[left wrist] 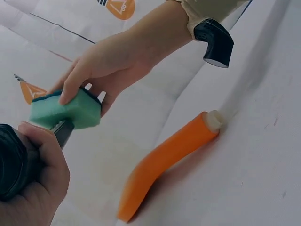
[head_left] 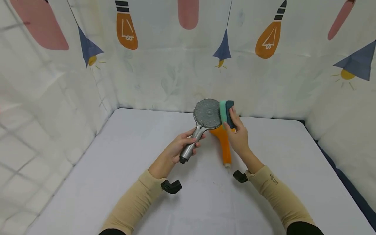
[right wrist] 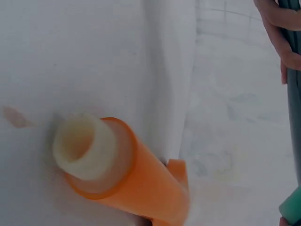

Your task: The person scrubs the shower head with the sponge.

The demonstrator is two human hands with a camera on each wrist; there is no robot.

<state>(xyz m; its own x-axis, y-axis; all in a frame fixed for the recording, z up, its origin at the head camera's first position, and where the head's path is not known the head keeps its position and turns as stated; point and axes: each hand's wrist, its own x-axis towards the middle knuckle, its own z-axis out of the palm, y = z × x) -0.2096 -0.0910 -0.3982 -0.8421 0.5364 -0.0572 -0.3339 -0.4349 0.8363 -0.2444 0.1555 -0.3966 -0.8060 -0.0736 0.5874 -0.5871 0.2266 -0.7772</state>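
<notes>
My left hand (head_left: 180, 146) grips the silver handle of a shower head (head_left: 208, 113), its round grey nozzle face turned toward me. In my right hand (head_left: 238, 135) is a sponge (head_left: 223, 112), pale green with a dark scouring layer, pinched between thumb and fingers. The green side meets the right rim of the shower head, and in the left wrist view the sponge (left wrist: 66, 110) overlaps the dark edge of it. Behind and below lies an orange shower head (head_left: 225, 147) on the table, its upper part hidden behind the silver one.
A white cloth covers the table (head_left: 117, 182). The orange handle ends in a pale hollow connector (right wrist: 84, 146), facing the near side. A white curtain (head_left: 164, 75) printed with lamps and bulbs hangs along the table's back edge. Black curved devices (head_left: 171, 187) sit at both wrists.
</notes>
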